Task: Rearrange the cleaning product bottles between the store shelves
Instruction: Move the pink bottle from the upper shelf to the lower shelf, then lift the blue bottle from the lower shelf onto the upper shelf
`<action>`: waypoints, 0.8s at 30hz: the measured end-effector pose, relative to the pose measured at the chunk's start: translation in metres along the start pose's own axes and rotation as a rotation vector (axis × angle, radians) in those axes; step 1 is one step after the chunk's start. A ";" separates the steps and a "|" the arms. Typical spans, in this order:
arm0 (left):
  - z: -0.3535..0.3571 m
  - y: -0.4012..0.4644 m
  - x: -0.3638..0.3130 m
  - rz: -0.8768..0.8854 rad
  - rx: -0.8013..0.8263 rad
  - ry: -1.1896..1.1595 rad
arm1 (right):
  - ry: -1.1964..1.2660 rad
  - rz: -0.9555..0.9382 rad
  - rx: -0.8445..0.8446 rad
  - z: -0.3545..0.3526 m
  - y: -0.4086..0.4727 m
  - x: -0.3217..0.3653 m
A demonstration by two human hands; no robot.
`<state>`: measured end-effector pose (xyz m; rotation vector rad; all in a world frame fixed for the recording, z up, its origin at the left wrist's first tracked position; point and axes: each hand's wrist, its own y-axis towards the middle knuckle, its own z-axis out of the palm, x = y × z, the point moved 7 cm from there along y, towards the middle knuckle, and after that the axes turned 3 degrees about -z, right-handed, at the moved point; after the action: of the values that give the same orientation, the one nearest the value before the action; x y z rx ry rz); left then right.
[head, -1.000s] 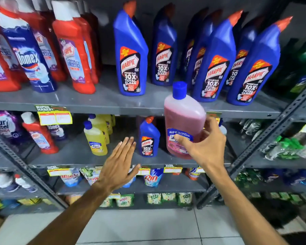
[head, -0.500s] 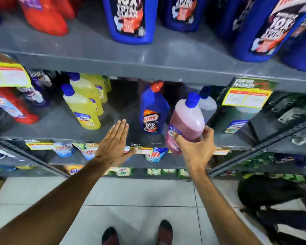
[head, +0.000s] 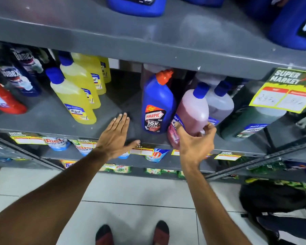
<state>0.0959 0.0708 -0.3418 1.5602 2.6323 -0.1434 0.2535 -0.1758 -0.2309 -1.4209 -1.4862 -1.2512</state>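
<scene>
A pink cleaner bottle (head: pixel 193 110) with a blue cap leans back at the front of the middle shelf (head: pixel 48 121), just right of a blue Harpic bottle (head: pixel 157 106). My right hand (head: pixel 194 142) grips the pink bottle's lower part, thumb on its label and fingers on its right side. My left hand (head: pixel 116 137) hovers flat and open over the shelf's front edge, left of the Harpic bottle, holding nothing. A pale bottle (head: pixel 219 103) with a blue cap stands right behind the pink one.
Several yellow bottles (head: pixel 72 98) stand at the shelf's left, beside Domex and red bottles (head: pixel 4 98). A dark green bottle (head: pixel 251 121) stands at the right. Blue bottles (head: pixel 136 6) fill the upper shelf (head: pixel 184 38). A yellow price tag (head: pixel 284 92) hangs from it. Detergent packs lie below.
My right hand has carried the pink bottle down from the upper shelf's level into the middle shelf, beside the Harpic bottle. My view has tilted downward. My left hand stays open.
</scene>
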 end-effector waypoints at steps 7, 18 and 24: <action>0.005 0.001 0.001 0.002 -0.024 0.020 | -0.036 -0.039 0.039 0.015 0.003 -0.004; 0.003 -0.001 0.000 -0.007 0.009 -0.041 | -0.087 -0.631 0.344 0.022 -0.037 0.110; 0.009 0.001 0.003 -0.030 0.016 -0.039 | -0.415 -0.551 0.717 0.087 -0.013 0.130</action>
<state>0.0955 0.0725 -0.3508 1.5071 2.6316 -0.1951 0.2338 -0.0542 -0.1329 -0.8254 -2.4090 -0.5774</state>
